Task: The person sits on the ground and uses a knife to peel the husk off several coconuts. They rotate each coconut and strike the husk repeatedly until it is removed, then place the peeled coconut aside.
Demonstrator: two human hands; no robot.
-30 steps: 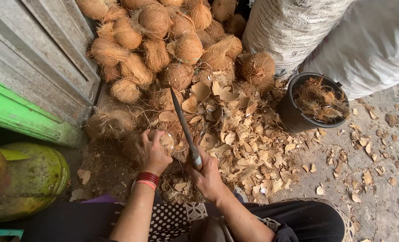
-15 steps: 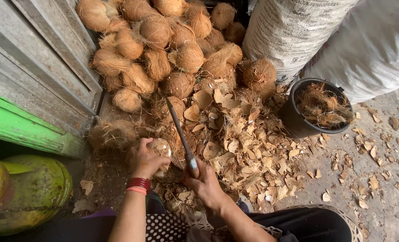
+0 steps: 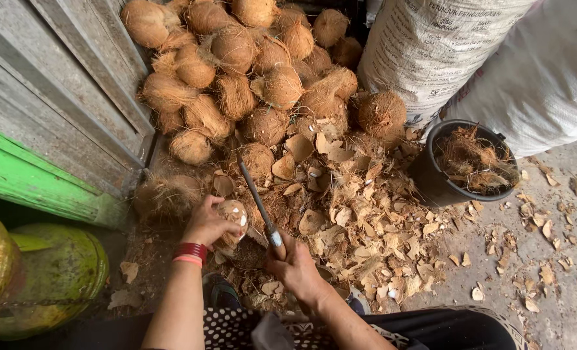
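My left hand [image 3: 205, 225], with a red band on the wrist, grips a partly shelled coconut [image 3: 233, 214] low over the ground. My right hand [image 3: 295, 266] holds the handle of a long dark blade [image 3: 254, 196], which points up and away, its edge close beside the coconut. A heap of brown husked coconuts [image 3: 236, 71] lies just beyond, against the wall. Broken shell pieces [image 3: 360, 220] cover the ground in front of me.
A black bucket [image 3: 431, 185] with husk fibre stands at the right. Two large white sacks [image 3: 483, 58] lean behind it. A grey wooden wall with a green ledge [image 3: 35, 181] runs along the left, and green-yellow containers [image 3: 35, 285] sit at lower left.
The view has shifted slightly. The blade has come down nearer the coconut, and my left hand has turned the coconut a little.
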